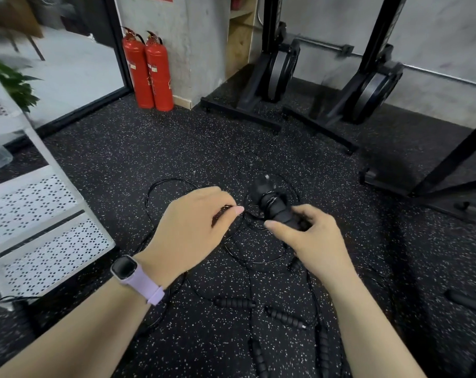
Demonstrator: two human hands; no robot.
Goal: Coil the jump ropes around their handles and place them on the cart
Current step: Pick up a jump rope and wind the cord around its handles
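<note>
The coiling step is in hand. A pair of black handles is held in the curled fingers of the right hand, a few turns already wound above those fingers. The thin rope is pinched between the left hand's fingers, just left of the handles. Another turn seems called for; more ropes lie on the floor, and the cart is left of the hands.

Black ribbed handles part-wound with thin rope, white cart left
</note>
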